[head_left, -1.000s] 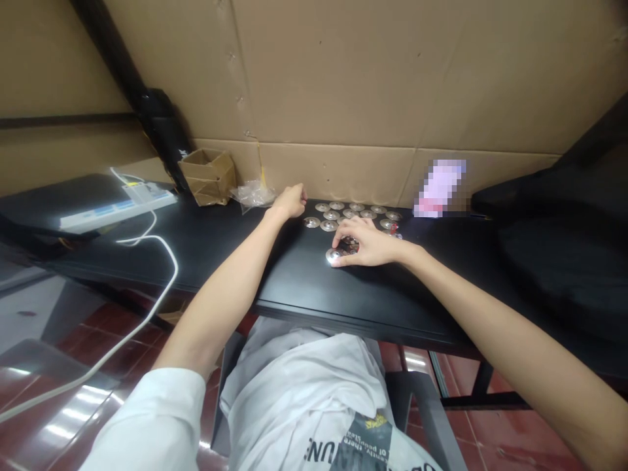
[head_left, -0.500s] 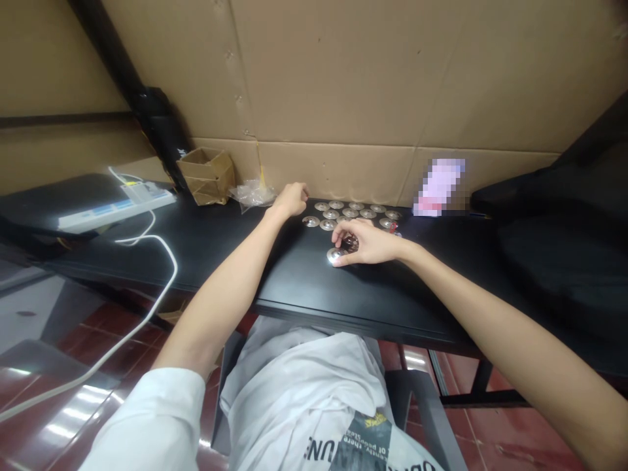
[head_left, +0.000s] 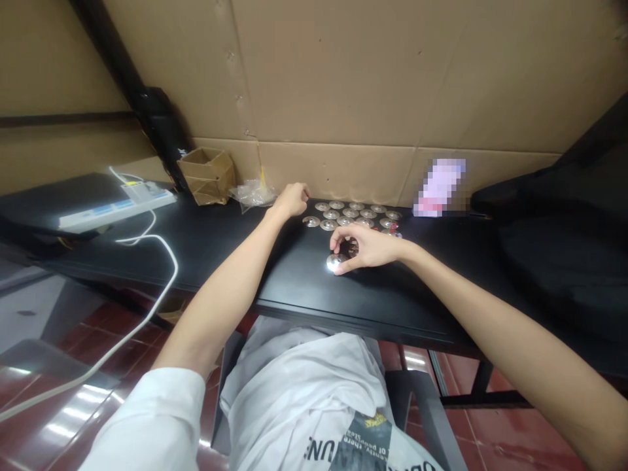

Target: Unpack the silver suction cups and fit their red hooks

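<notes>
My right hand (head_left: 367, 248) rests on the black table (head_left: 314, 284), its fingertips at the edge of a shiny round metal disc (head_left: 335, 263). A dark, shiny object (head_left: 349, 248) shows between my thumb and fingers, and I cannot tell what it is. My left hand (head_left: 293, 200) lies curled near the table's back edge, holding nothing visible. Just right of it, several similar dished metal discs (head_left: 350, 213) lie in loose rows. My right hand hides part of that group's near side.
A cardboard wall (head_left: 333, 78) rises behind the table. To the left are a small open cardboard box (head_left: 206, 176), a clear plastic bag (head_left: 252, 195) and a power strip (head_left: 118, 206) with a white cable (head_left: 169, 265). A black padded item (head_left: 554, 255) lies at right.
My right hand has slid slightly left and its fingers have curled in over the disc. My left hand and the group of discs have not visibly moved.
</notes>
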`<state>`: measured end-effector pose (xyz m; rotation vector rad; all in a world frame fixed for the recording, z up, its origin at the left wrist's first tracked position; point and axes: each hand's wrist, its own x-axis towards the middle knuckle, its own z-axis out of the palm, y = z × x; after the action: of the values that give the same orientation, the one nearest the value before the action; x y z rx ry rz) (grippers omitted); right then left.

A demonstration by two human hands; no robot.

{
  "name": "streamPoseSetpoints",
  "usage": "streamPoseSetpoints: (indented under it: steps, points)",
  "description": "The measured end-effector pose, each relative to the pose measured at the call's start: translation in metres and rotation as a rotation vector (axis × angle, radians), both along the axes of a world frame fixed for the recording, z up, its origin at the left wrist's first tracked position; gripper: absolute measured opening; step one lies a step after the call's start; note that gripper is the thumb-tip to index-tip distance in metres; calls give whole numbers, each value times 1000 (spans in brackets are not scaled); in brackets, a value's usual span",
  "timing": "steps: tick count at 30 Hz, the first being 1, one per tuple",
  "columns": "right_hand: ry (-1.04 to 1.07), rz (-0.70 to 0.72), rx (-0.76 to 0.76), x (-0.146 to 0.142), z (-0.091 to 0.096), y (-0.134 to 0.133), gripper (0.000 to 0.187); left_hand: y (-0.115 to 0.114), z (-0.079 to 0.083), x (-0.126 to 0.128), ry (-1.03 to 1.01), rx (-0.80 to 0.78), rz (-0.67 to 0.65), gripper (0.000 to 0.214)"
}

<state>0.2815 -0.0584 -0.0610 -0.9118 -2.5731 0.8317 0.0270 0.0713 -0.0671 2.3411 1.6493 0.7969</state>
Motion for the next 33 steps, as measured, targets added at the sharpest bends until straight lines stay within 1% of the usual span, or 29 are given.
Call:
streamPoseSetpoints:
  steps: [3,6,10,13,15,17,21,23,25,26,30,33]
  points:
    - [-14,21,-16,-3,4,-5,58,1,-1,0,-5,4,2,51]
    - [-12,26,6,-4,7,-9,58,4,-4,-1,-30,11,-6,51]
    - [61,53,-13,-5,7,-9,54,7,-6,-2,-54,22,-22,48]
    - [114,66,-27,-5,6,-7,50,5,-4,-1,-80,30,-33,51]
    - [140,54,8,-5,4,-6,46,3,-2,0,-98,36,-50,53]
    - [170,33,71,-4,2,-4,39,1,-1,2,-106,45,-65,50]
    - [208,22,191,-2,-4,4,29,-2,1,7,-152,86,-60,32]
    - [212,14,242,1,-7,8,28,-3,1,9,-196,111,-55,20]
    - [202,-2,288,5,-9,13,32,-5,2,10,-239,122,-59,9]
    - [191,-9,306,7,-9,15,34,-6,3,11,-259,123,-65,7]
    - [126,-48,370,12,-9,19,35,-9,4,13,-310,123,-119,20]
    - [81,-131,409,10,-7,16,36,-10,4,14,-345,129,-171,24]
